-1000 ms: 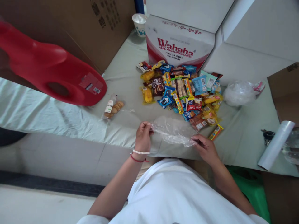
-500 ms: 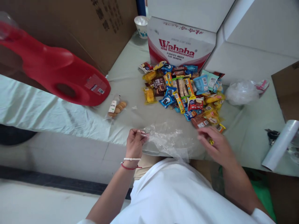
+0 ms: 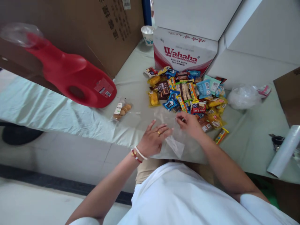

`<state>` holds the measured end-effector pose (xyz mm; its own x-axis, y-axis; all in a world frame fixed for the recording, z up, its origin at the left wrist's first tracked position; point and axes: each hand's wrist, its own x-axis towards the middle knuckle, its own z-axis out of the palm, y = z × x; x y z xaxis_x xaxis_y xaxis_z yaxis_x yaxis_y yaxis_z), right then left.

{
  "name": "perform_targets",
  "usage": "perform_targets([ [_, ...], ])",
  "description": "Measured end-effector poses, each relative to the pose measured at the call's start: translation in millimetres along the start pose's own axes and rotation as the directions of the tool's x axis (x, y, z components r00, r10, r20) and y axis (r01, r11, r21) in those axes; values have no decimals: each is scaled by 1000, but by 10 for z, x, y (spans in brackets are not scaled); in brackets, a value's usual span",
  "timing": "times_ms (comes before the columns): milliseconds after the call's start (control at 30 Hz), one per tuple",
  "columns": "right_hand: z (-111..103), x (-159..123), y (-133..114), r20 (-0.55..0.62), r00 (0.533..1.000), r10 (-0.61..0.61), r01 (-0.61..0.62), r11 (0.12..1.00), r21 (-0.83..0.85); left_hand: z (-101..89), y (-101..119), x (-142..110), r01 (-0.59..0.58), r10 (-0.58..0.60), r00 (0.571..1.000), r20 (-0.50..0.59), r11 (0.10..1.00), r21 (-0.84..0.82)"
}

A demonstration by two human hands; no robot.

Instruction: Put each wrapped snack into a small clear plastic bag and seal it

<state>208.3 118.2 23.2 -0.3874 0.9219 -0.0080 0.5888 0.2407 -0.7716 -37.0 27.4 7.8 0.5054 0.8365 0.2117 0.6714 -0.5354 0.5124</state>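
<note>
Now the left hand (image 3: 154,139), its pinch released, spreads palm-down over the clear plastic bag (image 3: 175,146) on the cloth (image 3: 248,137) before the snack pile (image 3: 184,89), apparently steadying it, while the right hand (image 3: 190,124) has returned with bunched fingertips to its far side, grip unclear.

Table under pale green cloth (image 3: 248,137), grey tiled floor (image 3: 77,150), dark strip (image 3: 47,180)

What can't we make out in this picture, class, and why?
In the head view:
Clear plastic: partly hidden by the left hand.
Right hand: whether its fingertips grip the plastic, too small to tell.
Snack pile: lower packets, covered by upper ones.
Plastic roll: far end, cut off by right edge.
</note>
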Motion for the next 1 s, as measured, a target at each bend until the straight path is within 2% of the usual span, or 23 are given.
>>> perform_targets([
  [67,-57,23,110,-41,998,39,-42,996,-80,10,-72,21,37,-38,996,84,999,10],
  [133,-101,14,249,-68,995,77,-89,977,-192,25,-195,16,137,-137,988,65,991,9],
  [267,-148,-97,445,-46,992,121,-129,899,-419,72,-322,4,379,-375,925,-64,924,57],
  [367,-165,-192,481,-69,985,160,-173,836,-521,94,-224,12,466,-444,881,-166,875,132],
  [433,-175,-232,470,-97,981,170,-195,815,-545,110,-78,4,491,-434,845,-311,862,131],
  [467,-177,-244,458,-110,980,168,-201,812,-548,128,18,0,465,-398,840,-368,878,112],
  [500,-176,-250,443,-119,979,164,-202,813,-547,156,129,0,393,-332,862,-383,915,91],
  [533,-172,-251,427,-125,980,155,-198,818,-540,195,250,11,272,-233,909,-345,960,69],
  [567,-165,-249,411,-127,982,143,-189,827,-530,246,377,37,113,-100,963,-251,993,40],
  [600,-157,-245,396,-125,984,127,-174,838,-518,305,501,80,-57,56,990,-132,998,-1],
  [633,-150,-241,385,-122,986,112,-159,848,-506,366,611,138,-209,210,978,1,977,-46],
  [667,-145,-237,379,-119,988,101,-147,856,-496,425,697,208,-301,306,948,86,951,-67],
  [700,-146,-236,380,-117,989,95,-140,861,-489,474,750,280,-338,341,929,142,940,-48],
  [767,-165,-243,403,-118,988,95,-141,866,-480,525,747,402,-274,256,946,200,959,67],
  [833,-204,-260,452,-118,988,97,-143,867,-477,504,616,452,-118,77,977,201,973,198],
  [900,-239,-274,508,-118,988,96,-142,866,-479,434,419,428,39,-87,983,160,958,283],
  [1000,-237,-242,567,-116,989,95,-140,864,-483,333,155,330,216,-257,964,72,911,353],
])
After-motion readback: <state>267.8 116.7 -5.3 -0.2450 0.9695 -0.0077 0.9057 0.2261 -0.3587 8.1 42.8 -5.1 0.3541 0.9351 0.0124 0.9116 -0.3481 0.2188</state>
